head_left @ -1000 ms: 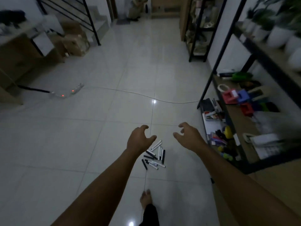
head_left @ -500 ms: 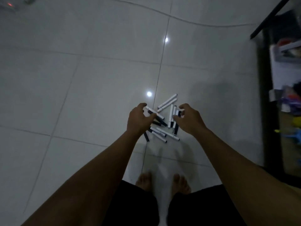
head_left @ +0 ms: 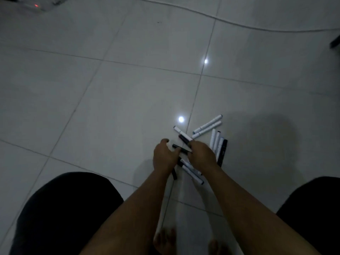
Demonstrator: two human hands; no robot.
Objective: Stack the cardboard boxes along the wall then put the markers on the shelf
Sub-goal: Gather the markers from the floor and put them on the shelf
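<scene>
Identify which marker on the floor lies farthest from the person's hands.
The upper white marker of the slanted pair up and to the right of the right hand; its tip reaches farthest from the pile, beyond its twin.

Floor inventory, as I logged it from the head camera:
- Markers [head_left: 207, 124]: I counted at least eleven in one loose pile, roughly seven white-barrelled and four black; the hands covered part of the pile, so the total was uncertain.
- Hands: two, left hand [head_left: 164, 157] and right hand [head_left: 201, 156].
- Bare feet [head_left: 163, 241]: two.
- White cable [head_left: 239, 24]: one.
</scene>
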